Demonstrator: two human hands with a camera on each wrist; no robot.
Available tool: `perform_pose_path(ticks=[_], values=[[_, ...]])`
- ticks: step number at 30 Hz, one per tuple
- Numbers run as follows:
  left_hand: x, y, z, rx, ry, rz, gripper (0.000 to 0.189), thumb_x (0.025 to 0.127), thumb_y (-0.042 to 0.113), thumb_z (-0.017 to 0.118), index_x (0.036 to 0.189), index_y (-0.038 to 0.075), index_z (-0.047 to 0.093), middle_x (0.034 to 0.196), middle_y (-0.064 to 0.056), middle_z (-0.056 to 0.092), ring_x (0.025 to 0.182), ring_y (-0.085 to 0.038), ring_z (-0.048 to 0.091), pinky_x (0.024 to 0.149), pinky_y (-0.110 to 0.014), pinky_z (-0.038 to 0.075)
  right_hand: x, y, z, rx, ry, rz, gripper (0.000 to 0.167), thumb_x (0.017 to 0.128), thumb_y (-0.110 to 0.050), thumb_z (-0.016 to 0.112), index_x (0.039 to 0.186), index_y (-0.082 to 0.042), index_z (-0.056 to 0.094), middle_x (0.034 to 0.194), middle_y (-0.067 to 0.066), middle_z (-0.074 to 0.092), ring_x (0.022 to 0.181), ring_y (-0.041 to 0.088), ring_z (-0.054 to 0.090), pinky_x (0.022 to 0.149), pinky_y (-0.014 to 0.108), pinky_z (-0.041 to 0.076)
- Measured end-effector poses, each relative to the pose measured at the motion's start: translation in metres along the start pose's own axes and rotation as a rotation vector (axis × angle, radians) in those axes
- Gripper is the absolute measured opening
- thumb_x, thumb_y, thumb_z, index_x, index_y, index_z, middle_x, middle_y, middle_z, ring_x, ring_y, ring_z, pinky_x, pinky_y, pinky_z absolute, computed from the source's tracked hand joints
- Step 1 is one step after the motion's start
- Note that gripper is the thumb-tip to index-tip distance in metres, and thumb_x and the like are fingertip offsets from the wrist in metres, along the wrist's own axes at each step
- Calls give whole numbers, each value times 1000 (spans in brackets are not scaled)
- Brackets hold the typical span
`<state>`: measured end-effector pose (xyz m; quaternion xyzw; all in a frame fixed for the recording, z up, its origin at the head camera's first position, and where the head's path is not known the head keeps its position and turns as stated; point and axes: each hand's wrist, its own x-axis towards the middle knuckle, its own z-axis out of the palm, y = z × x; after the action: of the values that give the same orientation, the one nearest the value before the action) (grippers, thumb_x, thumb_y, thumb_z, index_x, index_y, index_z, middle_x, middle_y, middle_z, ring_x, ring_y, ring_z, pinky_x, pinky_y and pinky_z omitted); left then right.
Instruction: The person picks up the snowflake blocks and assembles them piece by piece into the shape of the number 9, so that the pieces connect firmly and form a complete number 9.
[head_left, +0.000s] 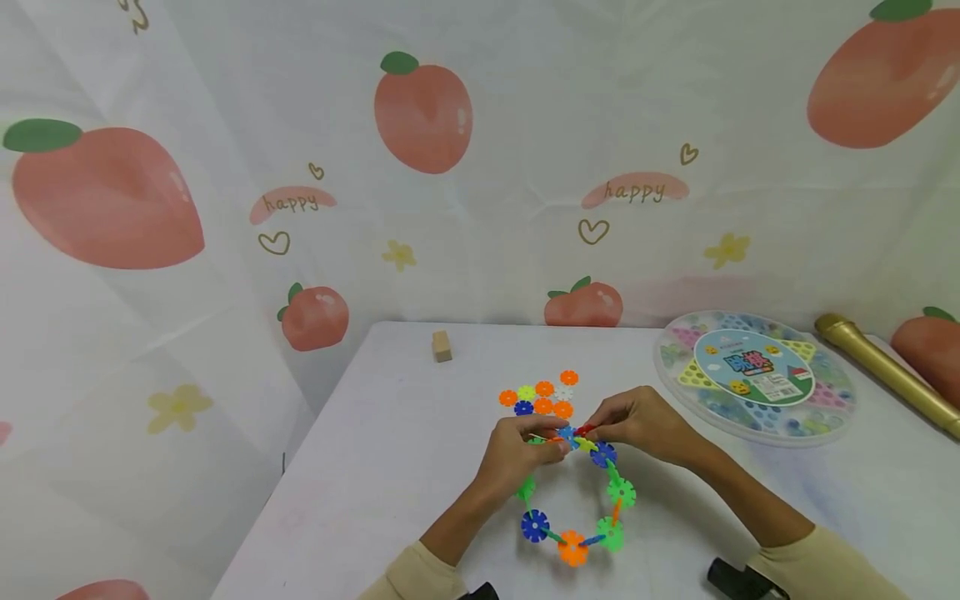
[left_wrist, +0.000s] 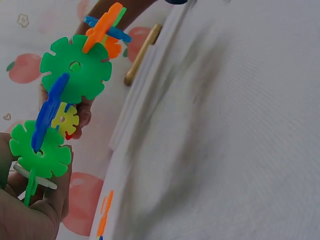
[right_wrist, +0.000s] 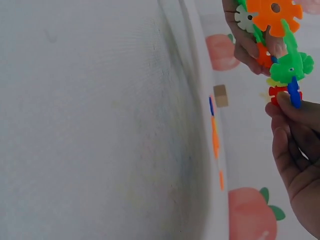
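A ring of notched plastic snowflake discs, with an orange disc (head_left: 573,548) at its near side, hangs from both hands above the table. Its links are green, blue, orange, yellow and white pieces slotted edge to edge. My left hand (head_left: 513,454) grips the ring's far left part, fingers beside a light blue disc (head_left: 567,437). From the other side my right hand (head_left: 648,425) pinches a small red disc (right_wrist: 275,94) between thumb and fingertips, right up against the blue one. In the left wrist view a green disc (left_wrist: 75,67) hides part of the right hand.
Several loose discs, including an orange one (head_left: 543,406), lie just beyond the hands. A round, clear-lidded game box (head_left: 776,337) sits at the right, beside a gold microphone (head_left: 885,375). Near the back left edge is a small wooden block (head_left: 442,346). A fruit-print cloth hangs behind the table.
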<state>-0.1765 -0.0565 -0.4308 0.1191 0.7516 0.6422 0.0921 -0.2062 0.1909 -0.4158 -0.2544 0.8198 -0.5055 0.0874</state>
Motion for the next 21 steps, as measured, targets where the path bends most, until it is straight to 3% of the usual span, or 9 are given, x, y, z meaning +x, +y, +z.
perform_pose_path(ticks=[4,7,14,21], values=[[1,-2,2,-88,-27,-23,27,96,6,78,121,-1,77,102,-8,68,97,-38,78,82,-31,64,0,3,-4,-12,-22,-11,8,96,-10,78,100,-9,85,94,2,82,84,13,75,78,25,62],[2,-1,2,-97,-48,-25,28,98,9,77,123,-2,76,103,-9,69,101,-40,77,83,-34,65,1,5,-6,-23,-41,-20,9,97,-12,77,100,-10,85,94,1,82,85,13,76,79,25,62],[3,2,1,-42,-61,-3,28,100,21,76,120,1,77,109,-7,77,99,-26,78,83,-34,65,8,9,-3,-16,-76,-28,9,98,-16,77,99,-15,86,94,-2,82,87,17,76,81,27,63],[3,2,2,6,-43,-15,17,99,23,78,107,9,82,103,-4,78,90,-18,74,80,-37,66,15,12,3,-1,-102,-37,8,97,-18,78,95,-17,85,91,-1,81,82,19,74,78,29,63]])
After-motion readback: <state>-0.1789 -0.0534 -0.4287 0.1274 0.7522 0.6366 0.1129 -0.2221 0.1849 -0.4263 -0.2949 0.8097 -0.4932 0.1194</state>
